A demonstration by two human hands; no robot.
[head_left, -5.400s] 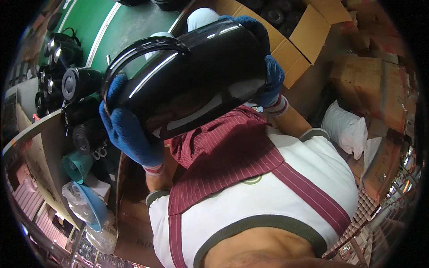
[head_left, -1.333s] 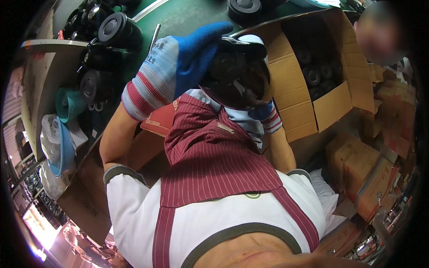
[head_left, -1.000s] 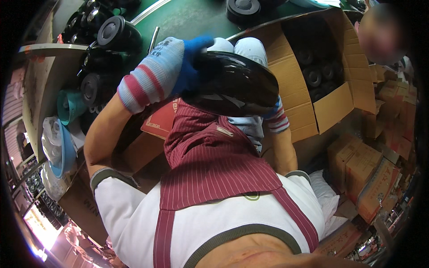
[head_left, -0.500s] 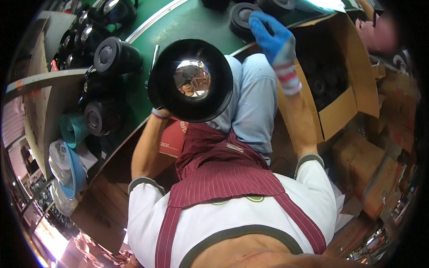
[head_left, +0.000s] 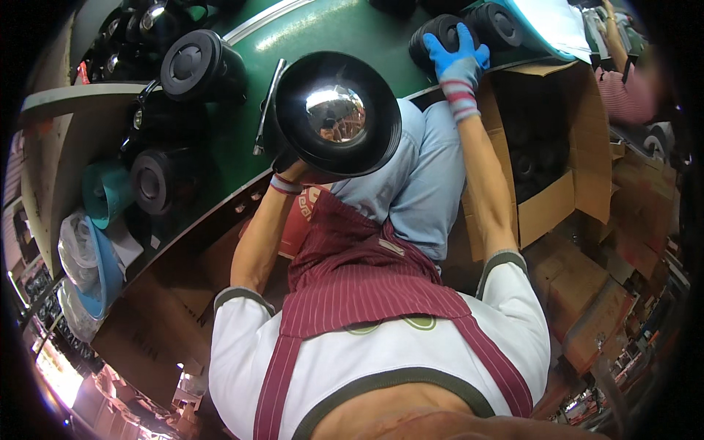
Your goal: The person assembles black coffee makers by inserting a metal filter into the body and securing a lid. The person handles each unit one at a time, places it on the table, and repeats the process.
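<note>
Left hand (head_left: 287, 163) is mostly hidden under a round black dish-shaped part with a mirror-bright centre dome (head_left: 337, 114); it evidently supports the part from beneath at its 7 o'clock edge, but finger closure can't be made out. The part sits above the green bench (head_left: 308, 29), just past the lap. It looks rigid, glossy, likely slippery and easy to mark on the dome, so hold it by the black rim, not the centre. Right hand (head_left: 456, 57), in a blue glove, lies palm-down, fingers curled over a black cylindrical part (head_left: 438, 35) at 1 o'clock. Around: another black cylinder (head_left: 501, 23) just beside it, black lidded pots (head_left: 198, 67) at 10 o'clock, a metal rod (head_left: 268, 104) lying near the dish's left rim, an open cardboard box (head_left: 557, 147) at 3 o'clock. Rod and pots crowd the left side.
</note>
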